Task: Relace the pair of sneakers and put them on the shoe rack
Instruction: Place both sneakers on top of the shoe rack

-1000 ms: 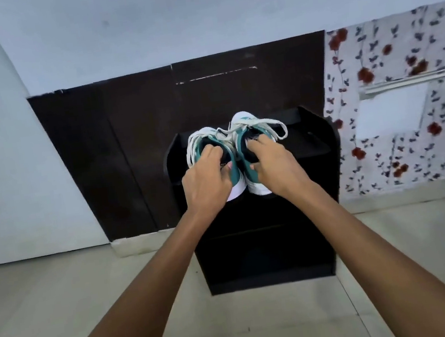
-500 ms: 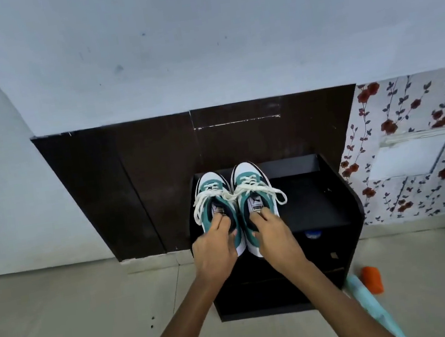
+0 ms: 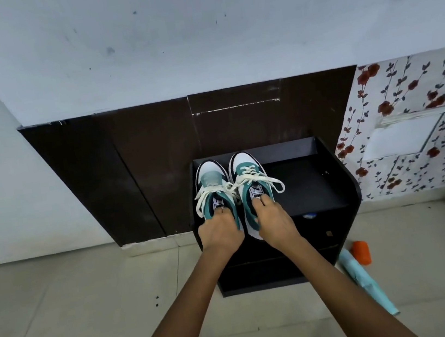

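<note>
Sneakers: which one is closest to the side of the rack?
The left sneaker, gripped by the left hand, sits right beside the left wall of the shoe rack. The right sneaker, in the right hand, has bare shelf on its outer side.

A pale wall (image 3: 196,29) stands above a dark brown panel (image 3: 129,167). Floral wallpaper (image 3: 406,102) with red flowers covers the right side. The floor (image 3: 65,319) is beige tile.

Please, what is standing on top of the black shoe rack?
Two white-and-teal sneakers side by side at the left of the rack, toes to the wall. The left hand and right hand hide their heels.
</note>
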